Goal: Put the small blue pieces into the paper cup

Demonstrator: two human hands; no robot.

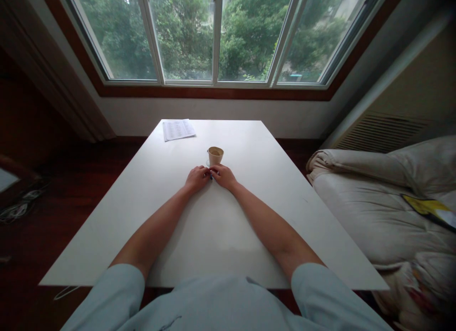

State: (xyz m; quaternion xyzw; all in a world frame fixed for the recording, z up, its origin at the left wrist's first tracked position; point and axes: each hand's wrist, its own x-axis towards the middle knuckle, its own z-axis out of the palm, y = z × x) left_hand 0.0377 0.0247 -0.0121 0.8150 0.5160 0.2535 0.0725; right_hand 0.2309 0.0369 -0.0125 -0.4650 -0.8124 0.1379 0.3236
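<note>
My left hand and my right hand meet over the middle of the white table. Their fingers are curled in and pressed close together around something small and dark, mostly covered and too small to name. Just beyond the fingertips stands a tan paper cup, upright with its open top towards me. Something thin and see-through shows along the cup's left side, but I cannot make out what it is.
Printed paper sheets lie at the table's far left corner. A cream sofa stands to the right, with a yellow and black item on it. Cables lie on the floor at left. A wide window is ahead.
</note>
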